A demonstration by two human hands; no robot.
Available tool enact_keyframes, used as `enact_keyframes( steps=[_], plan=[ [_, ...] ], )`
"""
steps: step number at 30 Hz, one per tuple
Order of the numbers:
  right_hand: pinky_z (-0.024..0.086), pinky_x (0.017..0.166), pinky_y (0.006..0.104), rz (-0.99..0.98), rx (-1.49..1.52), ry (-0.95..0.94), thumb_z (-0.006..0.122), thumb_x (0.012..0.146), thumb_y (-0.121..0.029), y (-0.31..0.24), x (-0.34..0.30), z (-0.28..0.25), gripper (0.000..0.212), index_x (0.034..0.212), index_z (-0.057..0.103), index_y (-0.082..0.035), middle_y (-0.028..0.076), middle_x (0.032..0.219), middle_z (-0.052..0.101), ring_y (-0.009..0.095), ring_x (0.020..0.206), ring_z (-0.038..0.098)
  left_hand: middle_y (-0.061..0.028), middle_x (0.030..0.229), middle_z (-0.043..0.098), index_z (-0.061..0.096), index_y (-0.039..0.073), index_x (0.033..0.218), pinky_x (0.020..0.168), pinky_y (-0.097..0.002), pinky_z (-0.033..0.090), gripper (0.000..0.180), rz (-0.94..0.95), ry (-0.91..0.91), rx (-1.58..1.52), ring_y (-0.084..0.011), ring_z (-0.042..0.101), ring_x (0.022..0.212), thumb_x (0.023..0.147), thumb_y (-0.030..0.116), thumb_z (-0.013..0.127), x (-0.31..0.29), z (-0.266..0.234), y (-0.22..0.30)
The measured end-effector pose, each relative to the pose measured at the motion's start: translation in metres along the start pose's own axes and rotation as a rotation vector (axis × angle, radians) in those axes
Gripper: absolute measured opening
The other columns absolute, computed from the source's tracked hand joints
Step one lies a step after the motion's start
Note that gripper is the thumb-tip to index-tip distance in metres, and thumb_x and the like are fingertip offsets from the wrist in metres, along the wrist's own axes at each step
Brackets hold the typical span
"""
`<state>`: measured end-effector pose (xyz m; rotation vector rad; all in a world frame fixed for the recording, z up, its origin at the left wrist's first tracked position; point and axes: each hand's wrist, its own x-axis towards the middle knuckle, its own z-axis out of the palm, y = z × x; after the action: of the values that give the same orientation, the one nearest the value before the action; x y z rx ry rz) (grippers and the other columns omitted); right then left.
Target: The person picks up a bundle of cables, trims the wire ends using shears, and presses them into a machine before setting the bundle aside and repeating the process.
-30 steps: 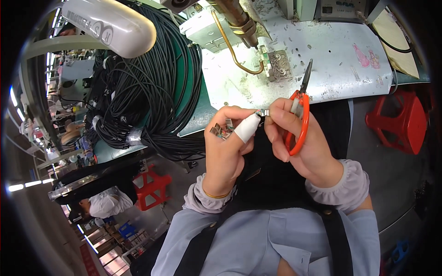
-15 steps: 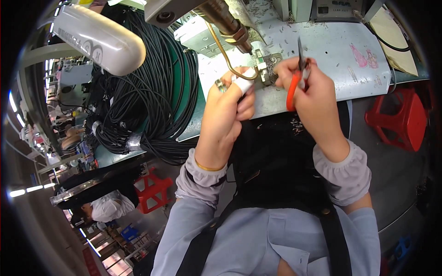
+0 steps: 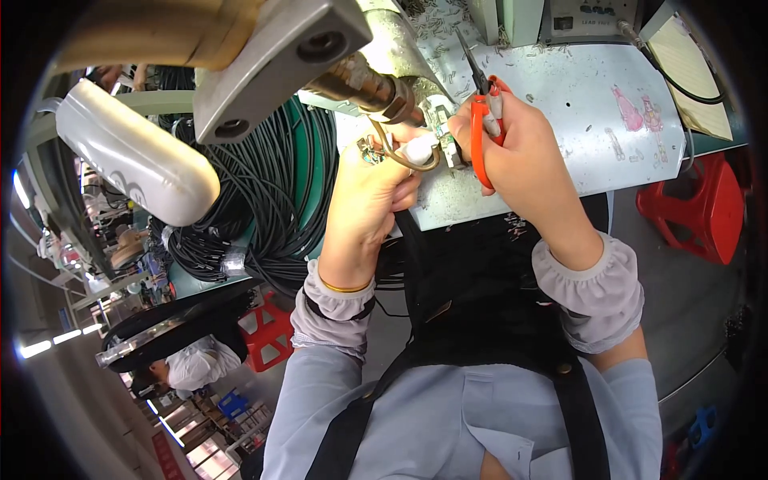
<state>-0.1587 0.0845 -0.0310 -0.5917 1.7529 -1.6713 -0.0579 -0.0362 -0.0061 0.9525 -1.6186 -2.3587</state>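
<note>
My left hand is closed at the machine's left side. A white cover shows at its thumb, and small shiny metal pieces show by its fingers; what the fingertips grip is hidden. My right hand is wrapped round red-handled scissors, whose narrow dark blades point up and away. The right thumb and fingertips reach to the small metal die under the machine's head; whether they also pinch something there cannot be made out. A bent brass-coloured tube curves in front of my left fingers.
Thick coils of black cable lie on the green bench at left. A white lamp hangs over them. Metal scraps litter the grey plate. Red stools stand right and lower left, where another person sits.
My right hand has moved left and in toward the die, with the scissors still in it. My left hand has shifted slightly left. The view has tilted, so more of the machine's head shows.
</note>
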Motion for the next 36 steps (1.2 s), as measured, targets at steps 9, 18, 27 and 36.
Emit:
enact_keyframes(
  steps=[9,18,27,36],
  plan=[
    [0.031,0.038,0.02,0.017,0.043,-0.012,0.053,0.082,-0.011,-0.003,-0.001,-0.001,0.009,0.083,0.051,-0.002,-0.002,0.055,0.042,0.004,0.042,0.038,0.0031,0.057,0.044,0.051,0.004,0.079,0.035,-0.0161,0.02,0.011,0.033,-0.007,-0.085,-0.0014,0.031,0.04,0.078,0.009,0.06,-0.001,-0.001,-0.007],
    [0.032,0.038,0.0198,0.003,0.042,0.004,0.053,0.082,-0.011,-0.002,-0.001,0.0,0.01,0.083,0.052,-0.001,-0.002,0.056,0.043,0.004,0.043,0.038,0.0033,0.058,0.044,0.051,0.003,0.082,0.036,-0.0165,0.02,0.014,0.06,0.086,-0.011,-0.0019,0.033,0.041,0.077,0.01,0.062,-0.004,0.006,-0.007],
    [0.031,0.039,0.0187,-0.077,0.097,-0.002,0.054,0.082,-0.013,-0.003,-0.007,0.001,0.012,0.079,0.051,-0.001,-0.001,0.058,0.046,0.004,0.041,0.038,-0.0002,0.058,0.042,0.053,-0.001,0.087,0.035,-0.0167,0.018,0.01,0.068,0.054,-0.057,-0.0033,0.031,0.041,0.08,0.007,0.055,-0.012,0.006,-0.006],
    [0.029,0.036,0.0157,0.095,0.302,-0.202,0.053,0.081,-0.012,-0.016,-0.049,-0.019,0.013,0.074,0.049,-0.002,0.001,0.06,0.051,0.005,0.037,0.04,-0.0069,0.074,0.053,0.051,-0.002,0.104,0.044,-0.0194,0.035,0.022,0.034,-0.067,-0.14,-0.0084,0.042,0.051,0.084,0.006,0.05,-0.065,0.01,-0.017]
  ],
)
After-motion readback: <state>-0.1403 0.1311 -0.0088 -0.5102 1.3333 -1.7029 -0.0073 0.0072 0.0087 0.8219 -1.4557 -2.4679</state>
